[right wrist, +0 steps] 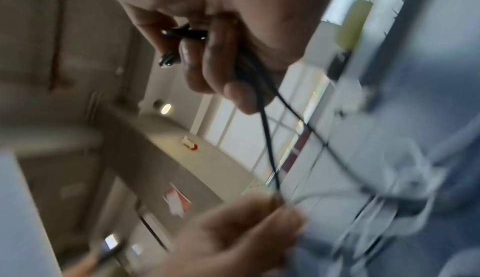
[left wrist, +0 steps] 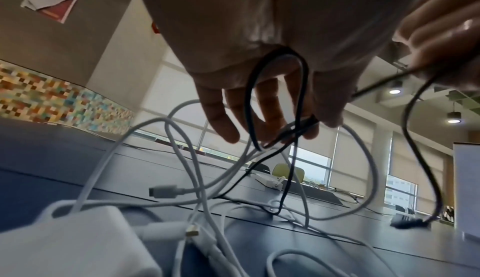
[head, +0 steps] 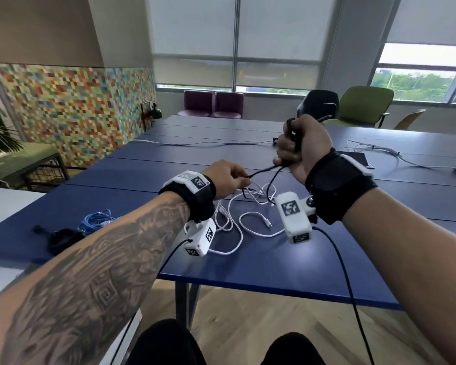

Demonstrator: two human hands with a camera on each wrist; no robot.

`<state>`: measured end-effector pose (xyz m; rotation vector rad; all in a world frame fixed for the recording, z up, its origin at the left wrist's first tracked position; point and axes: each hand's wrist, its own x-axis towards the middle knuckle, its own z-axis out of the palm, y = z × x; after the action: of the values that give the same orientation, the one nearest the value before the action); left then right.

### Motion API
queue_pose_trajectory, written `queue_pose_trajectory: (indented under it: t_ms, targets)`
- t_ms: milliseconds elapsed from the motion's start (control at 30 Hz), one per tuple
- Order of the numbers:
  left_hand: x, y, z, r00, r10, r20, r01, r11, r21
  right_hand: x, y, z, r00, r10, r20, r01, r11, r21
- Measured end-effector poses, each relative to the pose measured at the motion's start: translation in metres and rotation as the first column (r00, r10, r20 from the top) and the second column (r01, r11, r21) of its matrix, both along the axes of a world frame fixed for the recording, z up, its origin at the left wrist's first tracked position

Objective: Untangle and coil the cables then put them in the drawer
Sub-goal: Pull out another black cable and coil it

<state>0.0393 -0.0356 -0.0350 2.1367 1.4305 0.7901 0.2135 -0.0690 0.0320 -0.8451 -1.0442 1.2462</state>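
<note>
item: black cable [head: 263,169], thin. part of it is gathered into loops inside the right hand [head: 300,146], whose fingers are curled tight round the bundle, raised above the blue table [head: 248,272]. one end pokes out above the fist. a strand runs from the fist down to the left hand [head: 229,177], which pinches it between thumb and fingertips just above the table; the left wrist view shows a black loop hanging under that palm.

item: white cables [head: 237,225], several, lying tangled on the table below and between the two hands. the black cable dips into this tangle. the left wrist view shows a white plug [left wrist: 163,191] and a white charger block [left wrist: 72,246] among them.

item: blue cable [head: 95,219], bunched, on the table left of the left forearm, well apart from the tangle.

item: black bundle [head: 61,239], just beside the blue cable at the near left edge; too dark to tell what it is.

item: further white cables [head: 379,151], at the far right of the table.

item: chairs, one green [head: 363,106], two purple [head: 213,104], beyond the table by the windows.

drawer: cannot be made out in any view.
</note>
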Motion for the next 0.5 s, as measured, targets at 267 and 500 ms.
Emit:
queue_pose_trajectory:
  t_ms: [267,500]
  targets:
    - [-0.022,0.020,0.004,0.962,0.136,0.238,-0.154,0.986,0.058,0.039,0.011,-0.046,-0.297,-0.037,0.954,-0.017,0.999,0.034]
    - [-0.022,0.019,0.008,0.972,0.202,-0.122,-0.186,0.974,0.133,0.039,0.003,-0.018,0.429,-0.376,0.821,0.200,0.926,0.320]
